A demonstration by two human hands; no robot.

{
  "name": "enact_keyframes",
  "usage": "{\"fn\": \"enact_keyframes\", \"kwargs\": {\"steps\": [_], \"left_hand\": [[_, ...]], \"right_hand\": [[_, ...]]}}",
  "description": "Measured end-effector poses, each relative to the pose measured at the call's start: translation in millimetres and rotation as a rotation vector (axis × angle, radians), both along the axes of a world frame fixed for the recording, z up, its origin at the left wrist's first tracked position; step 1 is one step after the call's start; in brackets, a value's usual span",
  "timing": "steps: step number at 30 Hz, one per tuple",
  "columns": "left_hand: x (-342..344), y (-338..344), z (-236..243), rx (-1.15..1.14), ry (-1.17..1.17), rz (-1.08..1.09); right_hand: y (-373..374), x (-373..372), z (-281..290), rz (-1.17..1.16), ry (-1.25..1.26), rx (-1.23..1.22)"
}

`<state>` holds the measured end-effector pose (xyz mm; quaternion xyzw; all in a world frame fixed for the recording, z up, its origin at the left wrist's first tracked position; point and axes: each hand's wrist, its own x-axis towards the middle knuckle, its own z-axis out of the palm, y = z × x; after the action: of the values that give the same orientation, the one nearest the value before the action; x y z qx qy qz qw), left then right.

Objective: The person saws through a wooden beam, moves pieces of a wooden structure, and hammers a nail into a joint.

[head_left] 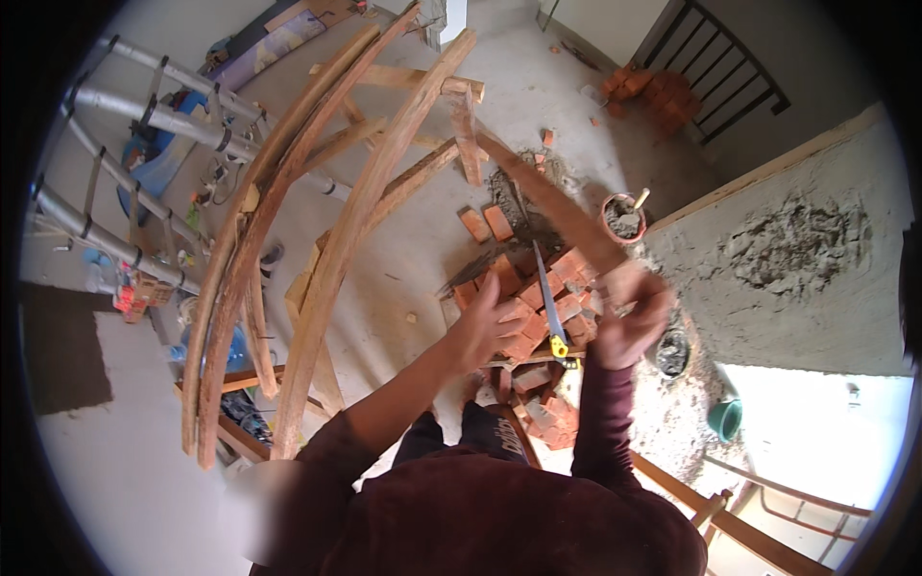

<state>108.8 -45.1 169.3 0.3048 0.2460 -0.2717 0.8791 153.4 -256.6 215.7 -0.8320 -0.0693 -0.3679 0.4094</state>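
Wooden plank (552,206) gripped in right hand (629,322), left hand (485,326) open beside handsaw (549,307), bricks (523,326) close below.

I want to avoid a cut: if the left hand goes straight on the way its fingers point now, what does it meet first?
The left hand points up and right, toward the handsaw standing over the brick pile. It would probably meet the saw blade first, though depth is unclear; it may touch the bricks below instead.

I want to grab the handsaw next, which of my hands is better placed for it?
Probably the left. Your left hand is open and free, just beside the handsaw lying on the brick pile. Your right hand is closed around the wooden strip.
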Motion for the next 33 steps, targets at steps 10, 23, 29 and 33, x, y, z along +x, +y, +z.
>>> {"fn": "enact_keyframes", "kwargs": {"steps": [10, 23, 29, 33], "left_hand": [[-25, 27, 2, 0.030, 0.047, -0.084], [-154, 140, 129, 0.429, 0.090, -0.330], [-210, 139, 143, 0.430, 0.126, -0.380], [-283, 174, 138, 0.527, 0.095, -0.435]], "right_hand": [[100, -109, -7, 0.348, 0.248, -0.591], [170, -31, -175, 0.610, 1.583, 1.643], [220, -3, -207, 0.288, 1.597, 1.703], [234, -95, -202, 0.268, 1.541, 1.694]]}}
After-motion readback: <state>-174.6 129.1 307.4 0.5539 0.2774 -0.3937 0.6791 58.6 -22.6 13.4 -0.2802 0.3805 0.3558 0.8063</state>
